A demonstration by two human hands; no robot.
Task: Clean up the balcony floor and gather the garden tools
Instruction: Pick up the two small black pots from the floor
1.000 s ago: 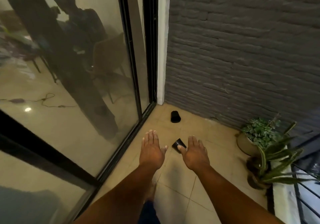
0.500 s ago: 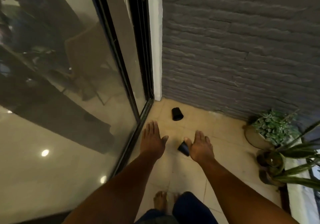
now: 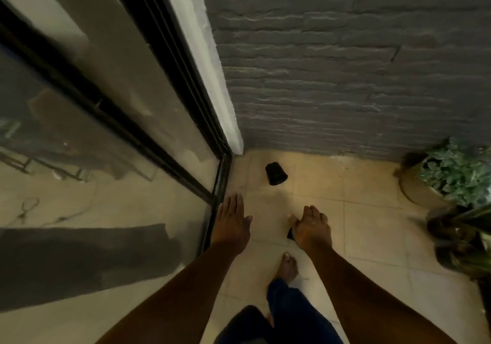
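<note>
Two small black plant pots lie on the beige tiled balcony floor. One black pot [image 3: 276,174] lies tipped on its side near the corner where the grey brick wall meets the glass door. The second black pot [image 3: 290,233] is almost wholly hidden under my right hand [image 3: 312,228], which hovers over it with fingers spread and pointing forward. I cannot tell whether the hand touches it. My left hand [image 3: 231,222] is held flat and holds nothing, just beside the door frame.
A sliding glass door [image 3: 106,157] with a black frame runs along the left. A grey brick wall [image 3: 345,78] closes the far side. Potted plants [image 3: 451,176] stand at the right edge. My bare foot [image 3: 287,265] is on the tiles below my hands.
I have moved closer to the corner and the view tilts further down. My right hand now covers most of the nearer black pot, which was plainly visible before.
</note>
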